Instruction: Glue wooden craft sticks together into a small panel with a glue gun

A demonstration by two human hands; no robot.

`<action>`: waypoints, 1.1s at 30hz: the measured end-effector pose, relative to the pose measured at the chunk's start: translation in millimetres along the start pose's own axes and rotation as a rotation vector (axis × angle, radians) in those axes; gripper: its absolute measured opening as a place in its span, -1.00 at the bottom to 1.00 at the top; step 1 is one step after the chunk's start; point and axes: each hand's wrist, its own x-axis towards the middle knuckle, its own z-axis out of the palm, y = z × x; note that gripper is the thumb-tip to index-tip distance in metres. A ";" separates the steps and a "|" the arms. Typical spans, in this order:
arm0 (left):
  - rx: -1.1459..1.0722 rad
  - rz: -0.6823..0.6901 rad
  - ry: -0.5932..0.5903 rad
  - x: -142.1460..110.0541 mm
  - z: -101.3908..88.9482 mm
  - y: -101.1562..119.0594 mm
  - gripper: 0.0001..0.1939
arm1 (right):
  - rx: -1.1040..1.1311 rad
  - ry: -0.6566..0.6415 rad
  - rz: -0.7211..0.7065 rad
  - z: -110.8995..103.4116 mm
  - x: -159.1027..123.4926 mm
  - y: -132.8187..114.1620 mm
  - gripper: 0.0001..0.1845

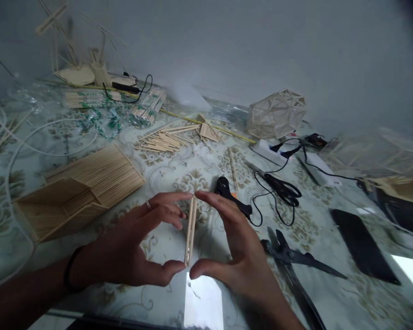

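A pair of short wooden sticks [191,229] lies side by side, pointing away from me, with a narrow gap between them. My left hand [132,252] has its index fingertip at their far end and its thumb at their near end. From the other side, my right hand [242,247] meets the same two ends with index finger and thumb. Both palms are arched, and the sticks span between the fingertips. A black glue gun [232,197] lies just beyond my right hand. Left of my left hand rests a box-like piece made of sticks [92,183].
Large cutters [289,256] and a black phone [363,243] lie to the right. Scissors [284,188] rest among cords by a white power strip [270,152]. Loose sticks [163,141], packed sticks [147,107] and a faceted stick frame [277,114] stand farther back.
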 end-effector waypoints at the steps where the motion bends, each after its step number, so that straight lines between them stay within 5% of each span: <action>1: 0.001 0.003 -0.005 -0.4 0.2 -0.1 -0.39 | -0.005 0.002 0.005 0.3 -0.4 0.1 0.14; 33: -0.022 0.025 -0.002 -0.6 1.4 0.8 -0.31 | -0.021 0.093 0.006 4.7 -4.1 3.0 0.04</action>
